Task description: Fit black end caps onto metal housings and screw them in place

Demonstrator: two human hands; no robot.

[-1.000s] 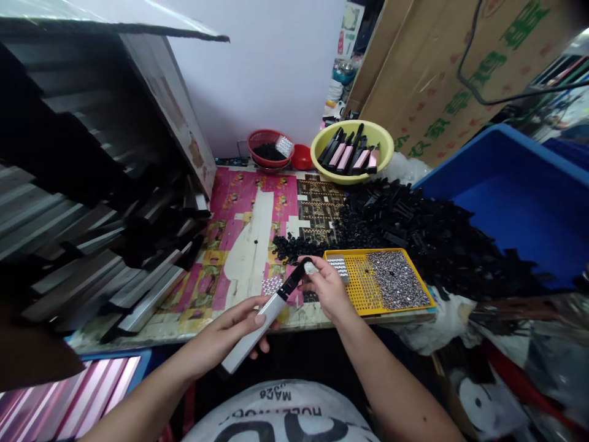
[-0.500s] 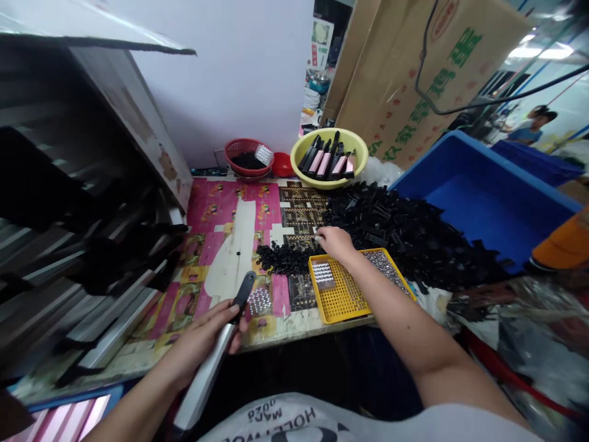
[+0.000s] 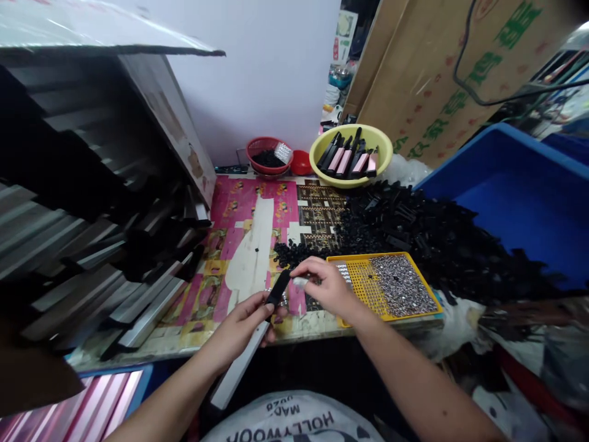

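Note:
My left hand (image 3: 255, 316) is wrapped round a long silver bar with a black end piece (image 3: 243, 362), tilted over the table's front edge. At the tip of its black end is my right hand (image 3: 324, 285), thumb and forefinger pinched; any small part between them is hidden. Something whitish covers one of its fingertips. Small black parts (image 3: 294, 253) lie in a heap just behind the bar's tip. Right of them sits a yellow perforated tray (image 3: 363, 279) with many tiny metal pieces (image 3: 405, 285) and a shiny metal block, partly covered by my right hand.
A yellow bowl (image 3: 317, 162) holds black and pink handled pieces. Beside it are a red basket (image 3: 253, 161) and a small red bowl (image 3: 301, 162). A large black parts pile (image 3: 414, 227) lies before a blue bin (image 3: 519, 202). Silver bars (image 3: 147, 313) are stacked at left.
My right hand has come back from the black parts heap to the tip of the bar. The bar in my left hand is turned so its black end shows another face. The view has shifted left.

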